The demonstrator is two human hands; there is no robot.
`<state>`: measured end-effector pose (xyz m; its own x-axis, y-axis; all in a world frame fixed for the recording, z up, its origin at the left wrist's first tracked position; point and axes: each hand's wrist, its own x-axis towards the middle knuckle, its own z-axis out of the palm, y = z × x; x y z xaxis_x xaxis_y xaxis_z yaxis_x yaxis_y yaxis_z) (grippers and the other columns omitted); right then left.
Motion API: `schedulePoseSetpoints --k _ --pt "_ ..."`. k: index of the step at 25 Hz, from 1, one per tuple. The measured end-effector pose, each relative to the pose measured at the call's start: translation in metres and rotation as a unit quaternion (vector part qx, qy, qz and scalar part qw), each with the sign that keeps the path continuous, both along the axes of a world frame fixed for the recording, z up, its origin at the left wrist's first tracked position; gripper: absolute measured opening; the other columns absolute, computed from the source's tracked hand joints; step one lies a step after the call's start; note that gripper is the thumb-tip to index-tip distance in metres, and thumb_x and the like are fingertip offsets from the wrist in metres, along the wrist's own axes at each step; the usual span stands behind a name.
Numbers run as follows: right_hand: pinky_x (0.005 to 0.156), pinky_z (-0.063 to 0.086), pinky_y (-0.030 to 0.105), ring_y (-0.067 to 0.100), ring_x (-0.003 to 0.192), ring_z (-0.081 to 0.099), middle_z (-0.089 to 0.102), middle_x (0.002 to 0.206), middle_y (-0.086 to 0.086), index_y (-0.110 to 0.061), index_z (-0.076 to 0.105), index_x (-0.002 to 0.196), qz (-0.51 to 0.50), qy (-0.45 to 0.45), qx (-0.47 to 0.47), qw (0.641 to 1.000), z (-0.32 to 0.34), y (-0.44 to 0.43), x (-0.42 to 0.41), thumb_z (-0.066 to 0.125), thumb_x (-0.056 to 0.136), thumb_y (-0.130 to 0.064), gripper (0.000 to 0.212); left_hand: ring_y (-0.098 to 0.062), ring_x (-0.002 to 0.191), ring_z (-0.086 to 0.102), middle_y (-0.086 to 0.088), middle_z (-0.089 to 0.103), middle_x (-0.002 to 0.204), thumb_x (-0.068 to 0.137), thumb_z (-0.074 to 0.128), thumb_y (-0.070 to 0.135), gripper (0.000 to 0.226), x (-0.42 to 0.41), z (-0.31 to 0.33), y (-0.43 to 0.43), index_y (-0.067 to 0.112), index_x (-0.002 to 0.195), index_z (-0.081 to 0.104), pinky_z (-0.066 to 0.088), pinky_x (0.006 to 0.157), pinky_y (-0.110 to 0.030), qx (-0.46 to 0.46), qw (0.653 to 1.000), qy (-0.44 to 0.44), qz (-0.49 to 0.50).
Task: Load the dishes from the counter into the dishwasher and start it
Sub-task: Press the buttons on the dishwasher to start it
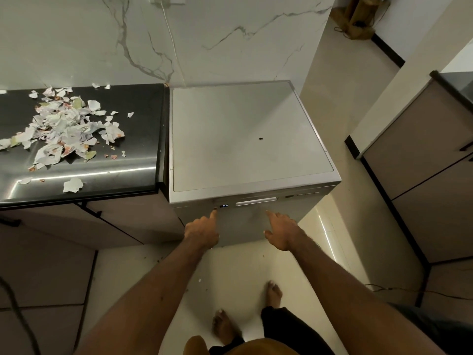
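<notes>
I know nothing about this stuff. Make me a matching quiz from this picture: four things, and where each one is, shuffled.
1 left hand
2 right hand
3 paper scraps
4 dark speck

a on the dishwasher top
b on the black counter
c forefinger at the panel, beside the display
d fingers pointing at the door, below the handle

Pairs: 1-c, 2-d, 3-b, 4-a

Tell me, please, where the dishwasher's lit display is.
Head view: the display sits on the dishwasher's front strip, just right of the left hand's fingertip.
</notes>
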<state>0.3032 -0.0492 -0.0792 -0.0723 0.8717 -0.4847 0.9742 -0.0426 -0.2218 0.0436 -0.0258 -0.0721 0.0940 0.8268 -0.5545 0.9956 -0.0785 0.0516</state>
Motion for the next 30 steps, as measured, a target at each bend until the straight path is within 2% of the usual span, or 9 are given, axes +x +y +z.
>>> schedulePoseSetpoints --k 3,6,11,14,17,24,30 --pt "0.115 0.04 0.049 0.036 0.142 0.045 0.045 0.158 0.015 -0.016 0.023 0.163 -0.041 0.008 -0.008 0.999 -0.002 0.006 0.026 0.057 0.101 -0.044 0.076 -0.036 0.128 0.058 -0.014 0.058 0.141 0.096 0.059 0.046 0.089 0.001 0.012 -0.003 0.03 0.164 0.005 0.046 0.103 -0.047 0.019 1.0 -0.015 0.015" --pt "0.113 0.043 0.05 0.039 0.141 0.047 0.046 0.157 0.018 -0.012 0.027 0.16 -0.081 0.021 -0.007 0.996 -0.005 0.018 0.051 0.06 0.099 -0.044 0.076 -0.036 0.128 0.058 -0.015 0.058 0.141 0.095 0.06 0.049 0.096 0.003 0.021 -0.001 0.034 0.164 -0.005 0.047 0.103 -0.049 0.025 1.0 -0.006 0.015" --pt "0.112 0.044 0.048 0.041 0.14 0.048 0.047 0.156 0.02 -0.011 0.026 0.161 -0.122 0.066 -0.003 0.99 -0.007 0.04 0.082 0.061 0.099 -0.043 0.078 -0.036 0.129 0.057 -0.015 0.056 0.143 0.094 0.059 0.05 0.097 0.035 0.03 0.008 0.041 0.162 -0.009 0.048 0.103 -0.049 0.001 1.0 -0.003 0.023" --pt "0.115 0.042 0.049 0.041 0.142 0.046 0.044 0.158 0.021 -0.011 0.018 0.164 -0.16 0.099 -0.018 0.982 -0.017 0.043 0.107 0.061 0.099 -0.041 0.083 -0.038 0.132 0.055 -0.017 0.053 0.146 0.094 0.059 0.052 0.097 0.069 0.029 0.012 0.039 0.162 -0.008 0.046 0.105 -0.05 -0.002 0.999 -0.024 0.043" --pt "0.115 0.041 0.049 0.04 0.144 0.044 0.04 0.161 0.02 -0.013 0.007 0.166 -0.195 0.115 -0.036 0.973 -0.029 0.04 0.13 0.062 0.099 -0.041 0.091 -0.039 0.129 0.057 -0.018 0.057 0.141 0.095 0.058 0.051 0.097 0.096 0.024 0.007 0.039 0.161 -0.012 0.048 0.102 -0.051 0.003 0.998 -0.032 0.061" --pt "0.111 0.044 0.05 0.042 0.137 0.05 0.048 0.154 0.023 -0.018 -0.007 0.166 -0.137 0.102 -0.064 0.983 -0.052 0.031 0.166 0.061 0.101 -0.037 0.097 -0.039 0.119 0.063 -0.017 0.065 0.129 0.094 0.058 0.05 0.1 0.133 0.006 -0.011 0.045 0.158 -0.019 0.053 0.097 -0.052 -0.005 0.992 -0.037 0.117" --pt "0.106 0.046 0.052 0.042 0.132 0.053 0.051 0.15 0.023 -0.026 -0.017 0.164 -0.132 0.111 -0.051 0.984 -0.056 0.033 0.183 0.061 0.099 -0.034 0.102 -0.038 0.112 0.067 -0.016 0.068 0.124 0.094 0.058 0.05 0.104 0.149 0.0 -0.022 0.046 0.153 -0.027 0.054 0.096 -0.055 -0.013 0.989 -0.044 0.139"
